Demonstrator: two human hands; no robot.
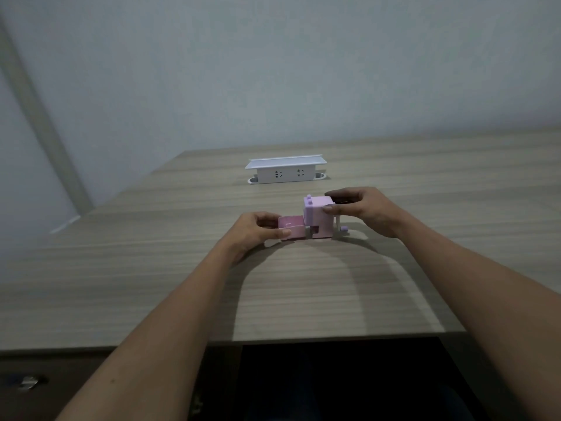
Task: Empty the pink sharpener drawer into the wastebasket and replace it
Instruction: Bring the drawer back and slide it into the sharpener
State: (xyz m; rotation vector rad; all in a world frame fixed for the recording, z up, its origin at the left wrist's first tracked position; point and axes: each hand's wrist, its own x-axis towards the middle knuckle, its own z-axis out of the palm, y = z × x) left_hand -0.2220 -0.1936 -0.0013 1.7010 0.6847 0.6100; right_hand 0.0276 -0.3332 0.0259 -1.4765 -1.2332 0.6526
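A pink crank sharpener [320, 215] stands upright on the wooden table [303, 284], its crank handle [343, 228] pointing right. My right hand [362, 209] grips the sharpener's body from the right, thumb on its front face and fingers over the top. The pink drawer [292, 227] sticks out to the left of the sharpener, most of it pulled clear, its open top showing. My left hand [258, 229] pinches the drawer's left end between thumb and fingers. No wastebasket is in view.
A white pop-up power socket box [285, 170] with its lid raised stands at the back of the table. The table's near edge [303, 338] runs across below my forearms. A dark cabinet with a metal handle [28, 382] is at lower left.
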